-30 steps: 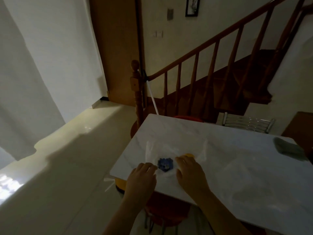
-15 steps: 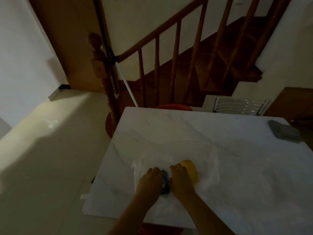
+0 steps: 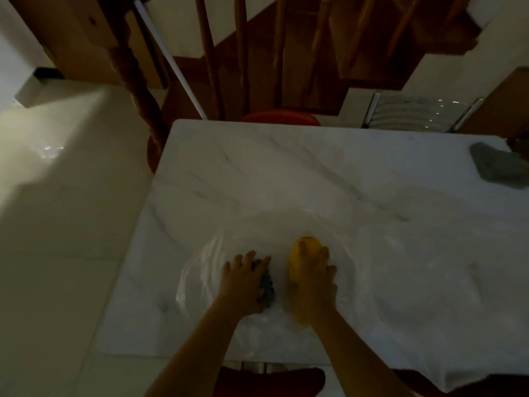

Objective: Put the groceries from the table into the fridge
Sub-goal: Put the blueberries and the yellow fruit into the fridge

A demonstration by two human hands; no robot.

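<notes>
Both hands are now spread onto separate items on the white marble table (image 3: 286, 173), inside a clear plastic bag (image 3: 200, 270): left hand (image 3: 243, 282) grasping the dark blue bunch (image 3: 266, 285), right hand (image 3: 313, 285) the yellow oblong fruit (image 3: 300, 253). Lifting appears imminent.

I see a dim room: pale tiled floor (image 3: 65, 253), marble bench (image 3: 286, 173), wooden stair rail (image 3: 243, 53) behind it, red stool (image 3: 282, 120), metal chair (image 3: 415, 111).
</notes>
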